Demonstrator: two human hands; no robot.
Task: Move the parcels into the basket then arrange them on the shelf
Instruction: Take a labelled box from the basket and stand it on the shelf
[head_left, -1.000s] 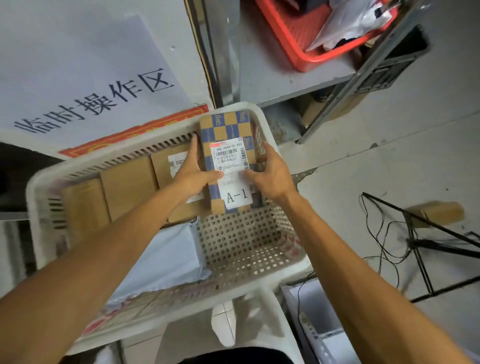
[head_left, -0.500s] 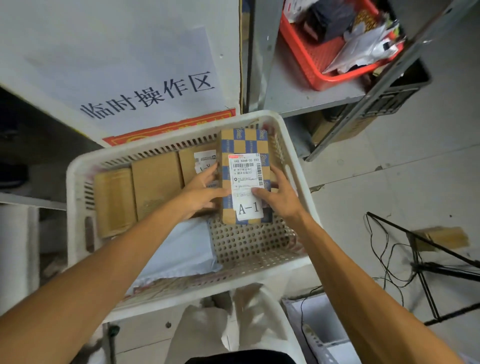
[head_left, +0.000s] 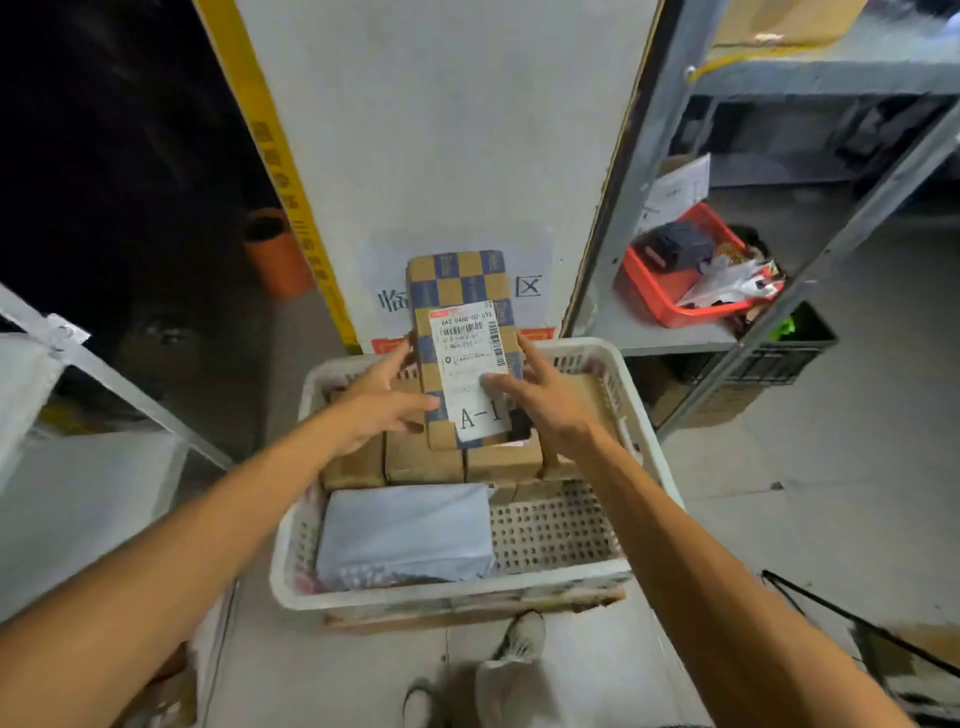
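A blue-and-tan checkered parcel (head_left: 460, 291) with a white label marked A-1 stands upright above the white perforated basket (head_left: 571, 530). My left hand (head_left: 382, 402) grips its left edge and my right hand (head_left: 545, 400) holds its right edge, thumb on the label. Beneath it, several plain brown boxes (head_left: 423, 460) stand in a row along the basket's far side. A grey plastic mailer (head_left: 405, 530) lies flat in the near left part of the basket.
A metal shelf unit (head_left: 670, 332) on the right carries a red tray (head_left: 670, 291) of odds and ends, with a dark crate (head_left: 769, 364) below. A white signboard (head_left: 441, 156) stands behind the basket. Another shelf frame (head_left: 104, 374) is at left. My shoe (head_left: 519, 639) is below the basket.
The view has tilted up and pulled back. Both hands have lifted the checkered parcel up from among the boxes, so it now rises above the basket's far rim.
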